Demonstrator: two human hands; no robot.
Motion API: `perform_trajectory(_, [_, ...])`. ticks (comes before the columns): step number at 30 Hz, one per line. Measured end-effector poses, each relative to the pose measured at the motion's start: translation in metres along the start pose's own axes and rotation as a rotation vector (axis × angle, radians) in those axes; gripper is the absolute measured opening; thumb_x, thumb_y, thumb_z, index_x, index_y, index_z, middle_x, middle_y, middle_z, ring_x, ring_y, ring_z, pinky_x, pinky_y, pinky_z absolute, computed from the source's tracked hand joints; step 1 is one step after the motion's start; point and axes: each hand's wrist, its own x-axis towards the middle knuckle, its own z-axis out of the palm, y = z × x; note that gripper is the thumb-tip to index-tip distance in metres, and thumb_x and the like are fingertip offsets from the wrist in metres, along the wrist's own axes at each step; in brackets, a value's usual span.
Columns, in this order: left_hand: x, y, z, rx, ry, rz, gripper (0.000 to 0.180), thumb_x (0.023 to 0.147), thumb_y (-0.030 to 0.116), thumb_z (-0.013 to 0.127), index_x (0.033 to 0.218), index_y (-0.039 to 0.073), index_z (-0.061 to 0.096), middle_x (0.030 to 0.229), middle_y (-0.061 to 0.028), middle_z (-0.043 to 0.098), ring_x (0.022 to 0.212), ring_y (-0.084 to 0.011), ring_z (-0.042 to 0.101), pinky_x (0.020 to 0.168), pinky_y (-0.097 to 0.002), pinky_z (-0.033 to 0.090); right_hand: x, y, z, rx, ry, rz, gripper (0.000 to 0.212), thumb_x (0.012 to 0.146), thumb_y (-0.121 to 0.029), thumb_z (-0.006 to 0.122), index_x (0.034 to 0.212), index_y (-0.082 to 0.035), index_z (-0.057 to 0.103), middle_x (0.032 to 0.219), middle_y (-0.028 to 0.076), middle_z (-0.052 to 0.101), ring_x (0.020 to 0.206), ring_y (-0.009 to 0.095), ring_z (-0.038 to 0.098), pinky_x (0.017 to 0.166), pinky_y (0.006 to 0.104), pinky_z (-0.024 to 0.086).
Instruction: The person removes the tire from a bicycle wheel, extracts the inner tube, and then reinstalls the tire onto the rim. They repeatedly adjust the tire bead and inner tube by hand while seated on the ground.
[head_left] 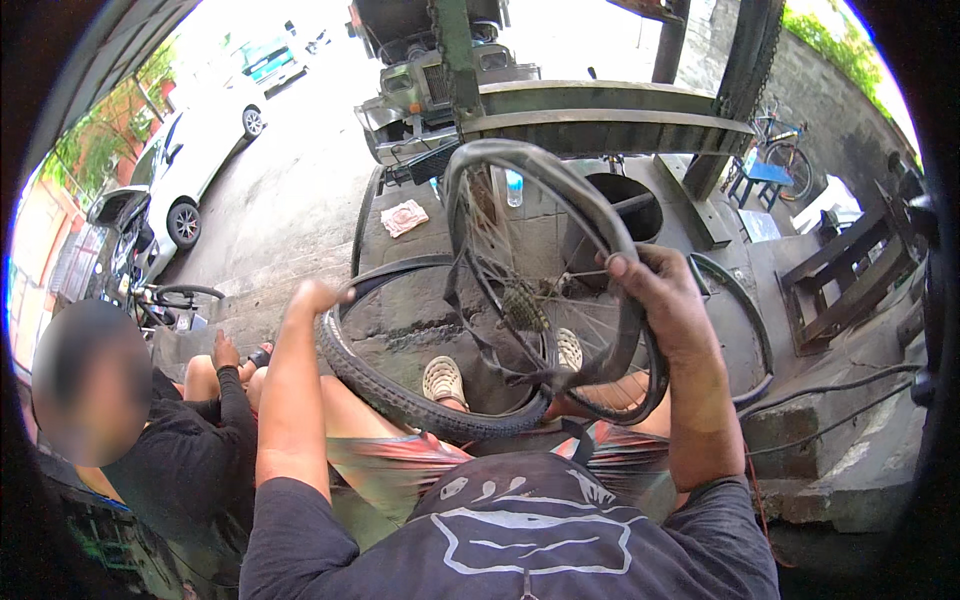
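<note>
A spoked bicycle wheel (482, 272) with a rear sprocket cluster (523, 305) stands tilted between my legs. A grey, partly flattened inner tube (535, 158) loops over and around it. At its right side, my right hand (660, 295) is closed around the tube, beside the rim. A knobbly black bicycle tyre (400, 405) lies tilted across my lap, left of the wheel and passing under it. My left hand (322, 298) is closed at that tyre's upper left edge, its fingers partly hidden by the hand itself.
A person (190, 450) sits close on my left. Ahead are a steel frame (610, 125), a dark bucket (622, 225), a water bottle (514, 188) and a folded cloth (404, 218). Another black hoop (757, 335) lies at right, near cables (820, 400). A blue stool (762, 178) stands beyond.
</note>
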Motion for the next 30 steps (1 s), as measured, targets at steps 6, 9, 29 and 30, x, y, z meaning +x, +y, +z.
perform_trajectory(6, [0.022, -0.070, 0.080, -0.512, -0.091, -0.262, 0.094, 0.076, 0.060, 0.094, 0.130, -0.013, 0.072, 0.127, -0.0274, 0.076, 0.117, -0.0363, 0.073, 0.101, -0.0501, 0.056, 0.000, -0.030, -0.014, 0.138, 0.067, -0.083, 0.061, 0.094, -0.050, 0.081, 0.120, 0.005, 0.077, 0.085, 0.003, 0.069, 0.075, 0.010, 0.062, 0.068, 0.0238, 0.045])
perform_trajectory(9, [0.018, -0.048, 0.076, -1.219, -0.262, -0.165, 0.037, 0.083, 0.030, 0.088, 0.095, -0.003, 0.076, 0.084, -0.0121, 0.076, 0.072, -0.0264, 0.074, 0.071, -0.0437, 0.061, 0.001, -0.037, -0.018, 0.139, 0.107, -0.129, 0.061, 0.095, -0.051, 0.080, 0.122, 0.004, 0.077, 0.085, 0.002, 0.069, 0.075, 0.009, 0.061, 0.068, 0.0233, 0.044])
perform_trajectory(29, [-0.193, 0.175, -0.040, -1.398, 0.194, 0.493, 0.093, 0.072, 0.008, 0.079, 0.157, -0.004, 0.044, 0.107, -0.0107, 0.067, 0.079, -0.0193, 0.069, 0.071, -0.0317, 0.061, -0.013, -0.027, 0.002, 0.239, 0.235, -0.165, 0.053, 0.100, -0.041, 0.079, 0.124, 0.006, 0.075, 0.087, 0.003, 0.073, 0.071, 0.008, 0.061, 0.067, 0.0213, 0.047])
perform_trajectory(30, [-0.195, 0.179, -0.045, -1.394, 0.224, 0.554, 0.092, 0.072, 0.007, 0.080, 0.156, -0.003, 0.045, 0.106, -0.0097, 0.067, 0.078, -0.0176, 0.069, 0.069, -0.0302, 0.060, -0.015, -0.037, 0.004, 0.228, 0.241, -0.198, 0.055, 0.099, -0.040, 0.080, 0.126, 0.007, 0.074, 0.090, 0.005, 0.074, 0.071, 0.008, 0.061, 0.065, 0.0206, 0.047])
